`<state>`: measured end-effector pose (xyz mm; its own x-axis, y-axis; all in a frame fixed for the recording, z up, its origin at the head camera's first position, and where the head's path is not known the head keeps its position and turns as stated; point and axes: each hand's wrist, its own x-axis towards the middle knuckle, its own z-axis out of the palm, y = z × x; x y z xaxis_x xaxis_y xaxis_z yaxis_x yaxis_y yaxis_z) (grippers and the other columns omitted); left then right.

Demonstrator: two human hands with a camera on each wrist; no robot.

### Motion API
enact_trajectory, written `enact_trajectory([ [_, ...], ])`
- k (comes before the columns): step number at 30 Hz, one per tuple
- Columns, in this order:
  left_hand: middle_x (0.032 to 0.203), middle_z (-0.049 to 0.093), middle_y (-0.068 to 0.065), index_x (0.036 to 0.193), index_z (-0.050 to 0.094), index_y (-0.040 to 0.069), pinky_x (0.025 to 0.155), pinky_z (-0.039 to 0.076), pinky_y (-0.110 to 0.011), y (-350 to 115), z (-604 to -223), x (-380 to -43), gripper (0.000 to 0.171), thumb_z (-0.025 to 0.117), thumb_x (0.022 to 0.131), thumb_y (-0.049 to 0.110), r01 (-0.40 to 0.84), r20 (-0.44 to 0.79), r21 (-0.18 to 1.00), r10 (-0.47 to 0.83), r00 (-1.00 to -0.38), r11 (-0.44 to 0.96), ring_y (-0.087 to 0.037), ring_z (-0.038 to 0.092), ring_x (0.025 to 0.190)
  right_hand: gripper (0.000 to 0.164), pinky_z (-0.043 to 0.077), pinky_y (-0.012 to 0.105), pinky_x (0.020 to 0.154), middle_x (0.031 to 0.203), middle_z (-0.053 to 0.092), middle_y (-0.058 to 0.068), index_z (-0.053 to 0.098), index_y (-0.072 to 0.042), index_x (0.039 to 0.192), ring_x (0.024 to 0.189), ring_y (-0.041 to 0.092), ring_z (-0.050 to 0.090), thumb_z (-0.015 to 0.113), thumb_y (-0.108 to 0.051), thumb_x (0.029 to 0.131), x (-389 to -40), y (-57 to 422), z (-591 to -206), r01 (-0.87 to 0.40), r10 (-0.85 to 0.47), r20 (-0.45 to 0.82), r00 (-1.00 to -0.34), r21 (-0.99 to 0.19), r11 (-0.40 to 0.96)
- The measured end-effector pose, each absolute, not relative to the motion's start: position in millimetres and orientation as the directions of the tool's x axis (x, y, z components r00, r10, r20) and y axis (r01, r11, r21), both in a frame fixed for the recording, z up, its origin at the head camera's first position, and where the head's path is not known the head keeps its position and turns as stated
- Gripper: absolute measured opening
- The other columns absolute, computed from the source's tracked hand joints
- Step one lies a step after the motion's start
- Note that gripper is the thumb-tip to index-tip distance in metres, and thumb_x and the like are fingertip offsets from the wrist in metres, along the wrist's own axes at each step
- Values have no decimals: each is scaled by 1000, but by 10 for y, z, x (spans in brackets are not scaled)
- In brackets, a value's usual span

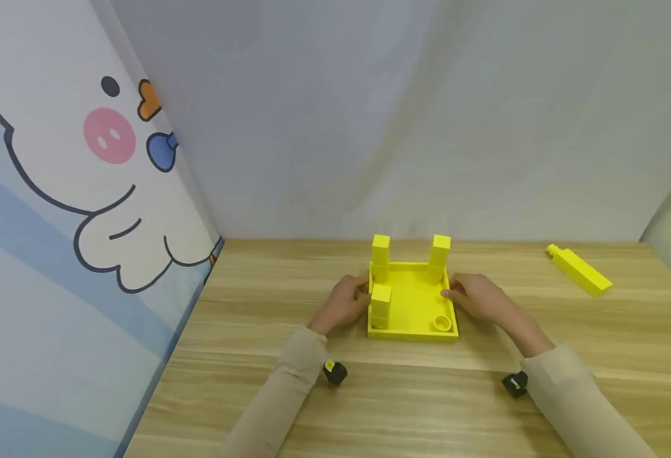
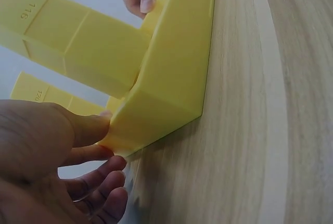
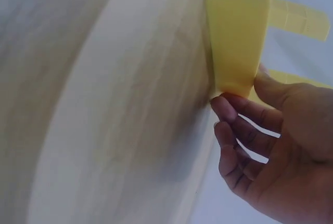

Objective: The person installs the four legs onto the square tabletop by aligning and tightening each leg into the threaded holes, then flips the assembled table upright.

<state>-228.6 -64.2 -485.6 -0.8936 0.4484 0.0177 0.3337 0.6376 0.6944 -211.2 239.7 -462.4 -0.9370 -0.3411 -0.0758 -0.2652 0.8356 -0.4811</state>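
A shallow yellow square tray (image 1: 412, 302) sits low at the wood-grain table (image 1: 404, 394). Square yellow posts stand upright in three of its corners: far left (image 1: 381, 251), far right (image 1: 441, 248) and near left (image 1: 381, 299). The near right corner bears a short round socket (image 1: 442, 329). My left hand (image 1: 342, 304) pinches the tray's left wall, thumb at the rim and index finger on the outside; the other fingers hang loosely curled in the left wrist view. Opposite it, my right hand (image 1: 481, 298) pinches the right wall, thumb over the rim, fingers outside and below.
A loose yellow post (image 1: 581, 272) with a narrow threaded-looking end lies on the table to the right. Behind the table hangs a pale grey cloth wall (image 1: 312, 127). A cartoon-printed panel (image 1: 55, 254) borders the left side. Black devices (image 1: 335, 372) sit at both wrists.
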Motion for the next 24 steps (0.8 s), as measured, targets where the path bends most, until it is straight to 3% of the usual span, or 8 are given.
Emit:
enact_trajectory([
  [4, 108, 67, -23, 129, 64, -5, 85, 53, -40, -641, -4873, -2268, 35, 61, 96, 6, 328, 15, 704, 449, -894, 630, -29, 62, 95, 24, 48, 37, 72, 87, 68, 10, 68, 2, 104, 77, 18, 56, 62, -21, 102, -2083, 2482, -4650, -314, -364, -22, -931, -462, 830],
  [11, 108, 68, -22, 127, 66, -4, 89, 55, -43, -649, -4888, -2273, 34, 61, 96, 7, 323, 22, 714, 442, -897, 621, -30, 63, 98, 31, 55, 53, 84, 106, 71, 22, 66, 6, 118, 96, 34, 67, 58, -20, 103, -2078, 2781, -4540, -254, -279, 5, -960, -435, 864],
  [24, 107, 64, -20, 130, 65, -1, 89, 52, -41, -667, -4840, -2233, 34, 61, 98, 10, 287, -9, 736, 432, -902, 613, -26, 59, 97, 42, 47, 64, 82, 120, 62, 35, 62, 11, 123, 106, 58, 55, 58, -23, 100, -1936, 3637, -4493, -73, -38, 114, -993, -317, 946],
])
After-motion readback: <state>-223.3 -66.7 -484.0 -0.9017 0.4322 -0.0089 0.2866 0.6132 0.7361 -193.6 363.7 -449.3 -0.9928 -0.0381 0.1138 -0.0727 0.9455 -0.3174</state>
